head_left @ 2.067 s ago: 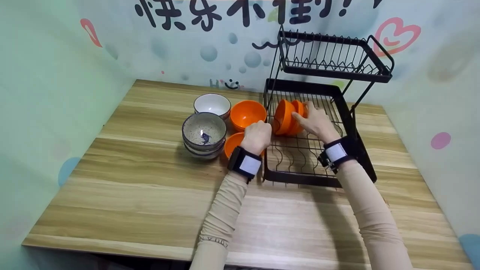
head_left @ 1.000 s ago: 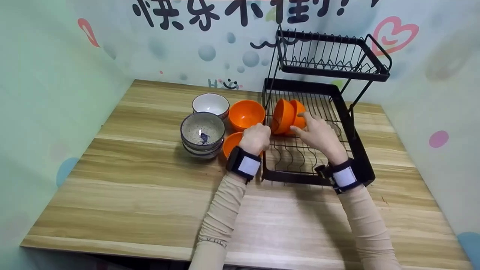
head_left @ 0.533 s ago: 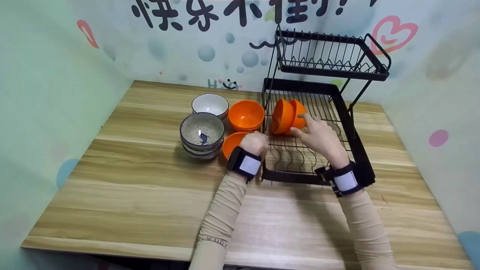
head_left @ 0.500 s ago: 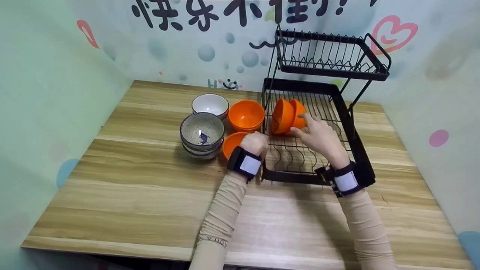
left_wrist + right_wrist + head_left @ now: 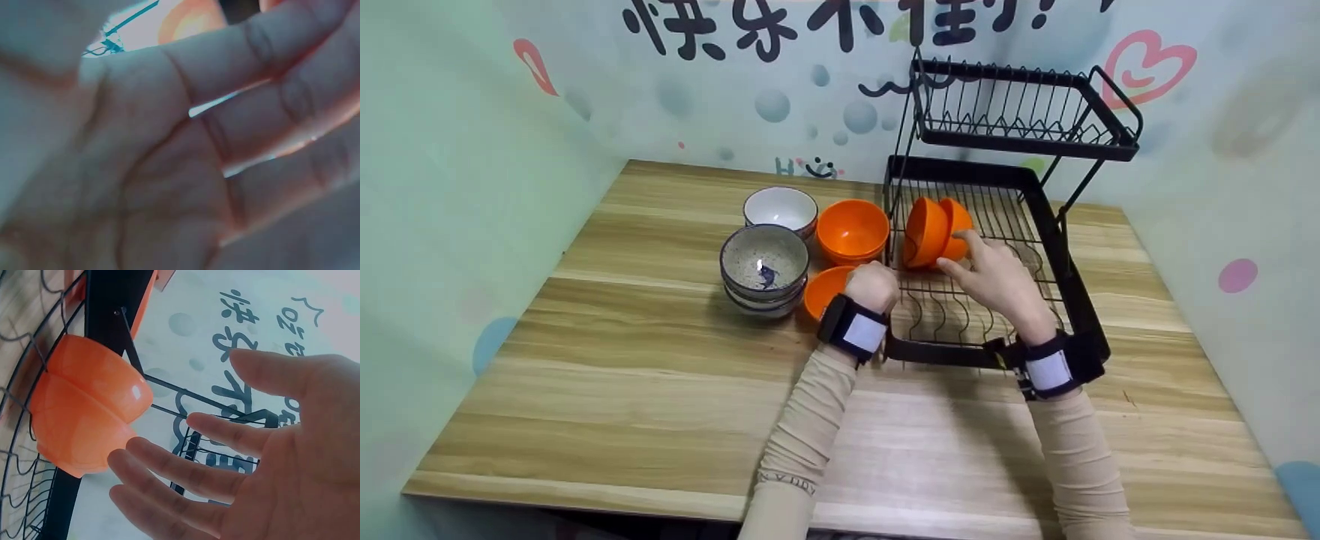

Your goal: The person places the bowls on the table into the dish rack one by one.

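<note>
Orange, two bowls point(image 5: 924, 236) are propped on their sides in the rack point(image 5: 937, 354), close to its left edge. They were gripped by the right hand point(image 5: 996, 277) two seconds ago; now its fingers are spread wide, nothing is held, and the pair seems to be supported by the rack alone. The left hand point(image 5: 871, 287) has been shifted slightly toward the rack's front left corner, over another bowl point(image 5: 823, 291); whether that is gripped cannot be told.
</note>
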Demonstrator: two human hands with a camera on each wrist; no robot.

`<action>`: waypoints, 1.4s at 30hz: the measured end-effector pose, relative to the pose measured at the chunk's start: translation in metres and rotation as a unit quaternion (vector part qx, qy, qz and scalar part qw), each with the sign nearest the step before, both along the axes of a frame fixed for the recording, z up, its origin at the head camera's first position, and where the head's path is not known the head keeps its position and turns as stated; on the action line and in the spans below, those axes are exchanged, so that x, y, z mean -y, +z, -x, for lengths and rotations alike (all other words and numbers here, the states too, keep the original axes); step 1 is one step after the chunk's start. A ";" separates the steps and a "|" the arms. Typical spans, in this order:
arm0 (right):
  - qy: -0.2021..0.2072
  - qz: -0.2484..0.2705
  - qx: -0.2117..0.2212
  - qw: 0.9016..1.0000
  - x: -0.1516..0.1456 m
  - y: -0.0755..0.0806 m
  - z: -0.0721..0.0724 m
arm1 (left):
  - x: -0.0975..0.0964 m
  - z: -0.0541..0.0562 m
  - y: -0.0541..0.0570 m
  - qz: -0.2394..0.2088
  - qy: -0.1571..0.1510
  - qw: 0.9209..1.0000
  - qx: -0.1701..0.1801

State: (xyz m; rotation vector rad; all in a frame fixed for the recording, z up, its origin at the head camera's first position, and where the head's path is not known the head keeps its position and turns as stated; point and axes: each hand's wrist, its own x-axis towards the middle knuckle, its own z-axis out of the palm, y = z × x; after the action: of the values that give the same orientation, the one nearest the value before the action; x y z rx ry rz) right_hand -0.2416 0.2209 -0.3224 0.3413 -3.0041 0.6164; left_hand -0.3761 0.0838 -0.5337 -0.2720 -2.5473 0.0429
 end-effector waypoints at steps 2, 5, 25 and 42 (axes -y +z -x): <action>0.002 0.008 0.003 1.000 0.000 0.000 0.000 | 0.000 -0.001 0.017 -0.004 0.007 0.987 0.163; 0.003 0.019 0.007 1.000 0.000 0.001 -0.001 | 0.005 -0.015 0.051 -0.004 0.001 0.964 0.265; -0.019 0.113 0.017 0.993 -0.010 0.008 0.001 | 0.035 -0.151 0.227 -0.007 -0.059 0.968 0.243; -0.055 0.230 0.075 0.969 -0.018 0.010 0.004 | 0.027 -0.137 0.224 -0.003 -0.161 0.984 0.076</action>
State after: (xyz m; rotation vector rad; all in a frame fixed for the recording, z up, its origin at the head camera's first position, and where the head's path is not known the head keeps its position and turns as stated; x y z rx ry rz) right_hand -0.2459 0.2391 -0.3120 0.1020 -2.8607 1.3399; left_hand -0.2391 0.0570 -0.3101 -0.7062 -2.6202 -0.1136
